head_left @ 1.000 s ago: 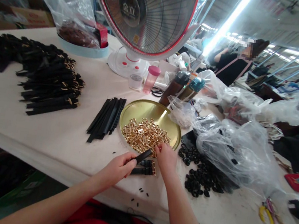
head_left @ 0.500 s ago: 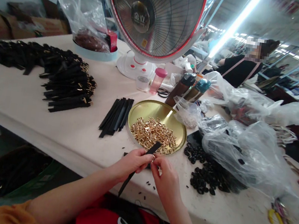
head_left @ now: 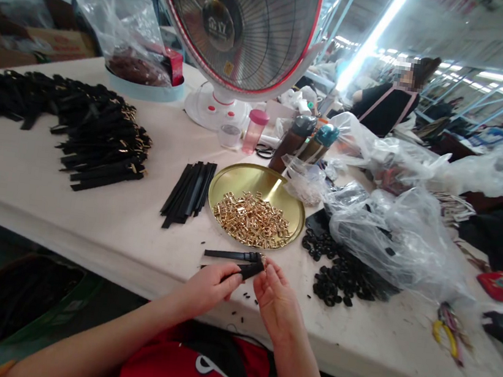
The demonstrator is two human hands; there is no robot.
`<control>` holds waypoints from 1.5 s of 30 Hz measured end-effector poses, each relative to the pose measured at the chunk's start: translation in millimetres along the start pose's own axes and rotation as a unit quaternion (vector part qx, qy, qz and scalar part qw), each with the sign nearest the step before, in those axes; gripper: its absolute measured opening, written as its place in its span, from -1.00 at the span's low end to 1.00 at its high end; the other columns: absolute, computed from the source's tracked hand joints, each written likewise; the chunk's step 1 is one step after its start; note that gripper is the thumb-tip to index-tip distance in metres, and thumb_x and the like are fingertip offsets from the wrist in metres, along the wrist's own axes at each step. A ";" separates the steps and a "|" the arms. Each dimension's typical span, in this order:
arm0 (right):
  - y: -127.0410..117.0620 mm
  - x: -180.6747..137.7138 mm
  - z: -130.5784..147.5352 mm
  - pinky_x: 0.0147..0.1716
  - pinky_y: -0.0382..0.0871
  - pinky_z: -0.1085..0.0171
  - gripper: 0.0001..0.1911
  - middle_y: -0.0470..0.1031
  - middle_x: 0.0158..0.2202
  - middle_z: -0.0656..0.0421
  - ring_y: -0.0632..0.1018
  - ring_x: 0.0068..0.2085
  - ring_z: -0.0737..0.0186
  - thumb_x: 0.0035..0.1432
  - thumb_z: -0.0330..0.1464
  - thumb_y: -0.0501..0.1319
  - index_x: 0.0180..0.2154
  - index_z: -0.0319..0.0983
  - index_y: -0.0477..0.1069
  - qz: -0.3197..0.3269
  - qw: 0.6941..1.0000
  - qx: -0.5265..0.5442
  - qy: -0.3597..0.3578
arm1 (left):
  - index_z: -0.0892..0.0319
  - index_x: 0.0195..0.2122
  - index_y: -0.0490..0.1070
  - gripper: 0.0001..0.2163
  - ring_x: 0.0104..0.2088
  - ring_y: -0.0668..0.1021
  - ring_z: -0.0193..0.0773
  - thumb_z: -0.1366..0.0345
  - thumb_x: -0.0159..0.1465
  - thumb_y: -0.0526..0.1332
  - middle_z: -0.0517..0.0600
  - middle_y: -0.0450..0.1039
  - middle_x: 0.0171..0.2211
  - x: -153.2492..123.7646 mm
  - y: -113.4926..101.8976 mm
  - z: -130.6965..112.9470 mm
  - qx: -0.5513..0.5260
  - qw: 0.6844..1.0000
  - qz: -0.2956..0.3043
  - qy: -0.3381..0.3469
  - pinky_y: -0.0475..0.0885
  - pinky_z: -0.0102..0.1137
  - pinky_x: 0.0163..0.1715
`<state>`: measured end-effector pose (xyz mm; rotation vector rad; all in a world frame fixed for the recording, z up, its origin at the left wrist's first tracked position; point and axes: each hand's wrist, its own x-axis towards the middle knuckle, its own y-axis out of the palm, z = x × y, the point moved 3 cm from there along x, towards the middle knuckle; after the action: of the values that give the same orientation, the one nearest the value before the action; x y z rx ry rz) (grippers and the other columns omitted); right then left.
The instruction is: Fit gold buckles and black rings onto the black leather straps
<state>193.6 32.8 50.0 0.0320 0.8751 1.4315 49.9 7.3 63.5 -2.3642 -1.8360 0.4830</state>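
My left hand [head_left: 208, 287] pinches a black strap [head_left: 247, 270] near the table's front edge. My right hand [head_left: 277, 297] is closed at the strap's tip, its fingers pressed around a small gold buckle that I can barely make out. Just beyond lies a finished black strap [head_left: 230, 254] flat on the table. Behind it sits a round gold tray [head_left: 243, 179] holding a heap of gold buckles [head_left: 252, 218]. Loose black loops [head_left: 341, 279] are piled to the right of my hands.
A bundle of black strips [head_left: 188, 191] lies left of the tray, and a large pile of finished straps [head_left: 83, 129] lies further left. A big fan [head_left: 240, 26], bottles [head_left: 292, 141] and clear plastic bags [head_left: 394, 232] stand behind. Pliers [head_left: 446, 331] lie at right. Another person works in the background.
The strap, held upright half a second ago, now points forward and lower. Both hands have drawn back from the tray to the table edge. The view shifted slightly.
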 end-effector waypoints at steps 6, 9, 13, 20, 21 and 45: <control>3.8 -12.4 -15.1 -0.45 0.31 0.41 -0.80 0.39 -0.50 0.30 0.36 -0.52 0.46 -0.12 -0.30 0.30 -0.39 -0.22 0.39 0.053 0.986 -0.142 -0.065 | 0.20 -0.41 0.35 -0.81 -0.40 0.37 -0.32 0.29 0.19 -0.02 -0.05 0.37 -0.44 -1.5 1.7 -15.7 0.047 0.997 0.018 0.050 0.22 -0.49 -0.39; 4.7 -17.7 -16.1 -0.43 0.26 0.38 -0.82 0.36 -0.54 0.30 0.35 -0.48 0.40 -0.06 -0.28 0.25 -0.38 -0.22 0.37 0.049 0.960 -0.241 -0.138 | 0.21 -0.37 0.28 -0.87 -0.54 0.32 -0.41 0.29 0.17 0.01 -0.12 0.29 -0.54 -0.2 5.7 -10.3 -0.044 0.998 0.032 0.003 0.21 -0.53 -0.52; 0.6 -16.2 -16.1 -0.45 0.21 0.37 -0.82 0.29 -0.58 0.31 0.30 -0.50 0.38 0.01 -0.23 0.18 -0.44 -0.22 0.34 0.020 0.945 -0.285 -0.157 | 0.21 -0.40 0.20 -0.78 -0.67 0.23 -0.48 0.15 0.20 -0.02 -0.16 0.23 -0.61 0.9 9.6 -1.1 -0.103 0.991 0.069 -0.044 0.14 -0.56 -0.67; -0.5 -14.0 -20.1 -0.51 0.20 0.34 -0.81 0.26 -0.58 0.30 0.27 -0.55 0.37 0.03 -0.22 0.13 -0.46 -0.21 0.29 0.033 0.968 -0.226 -0.106 | 0.21 -0.45 0.18 -0.75 -0.70 0.25 -0.50 0.11 0.19 -0.02 -0.12 0.34 -0.55 4.2 12.4 4.3 -0.095 0.992 0.055 -0.068 0.15 -0.55 -0.70; 0.0 -17.2 -16.7 -0.48 0.21 0.33 -0.82 0.28 -0.56 0.28 0.30 -0.52 0.35 0.03 -0.23 0.14 -0.46 -0.21 0.30 0.022 0.949 -0.275 -0.151 | 0.21 -0.46 0.18 -0.74 -0.70 0.24 -0.50 0.11 0.19 -0.03 -0.12 0.35 -0.55 4.1 13.0 5.0 -0.089 0.993 0.045 -0.069 0.14 -0.55 -0.70; -7.2 -34.1 -14.2 -0.40 0.27 0.32 -0.81 0.39 -0.44 0.20 0.39 -0.40 0.30 0.13 -0.27 0.03 -0.32 -0.23 0.33 0.059 0.873 -0.409 -0.258 | 0.19 -0.49 0.13 -0.72 -0.72 0.21 -0.49 0.08 0.08 0.13 -0.18 0.27 -0.67 2.4 20.8 5.1 -0.146 0.983 0.080 -0.076 0.08 -0.57 -0.74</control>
<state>195.7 -4.6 53.5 -0.1689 -0.2133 1.7004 68.0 3.7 52.5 -2.7558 -1.9047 0.4490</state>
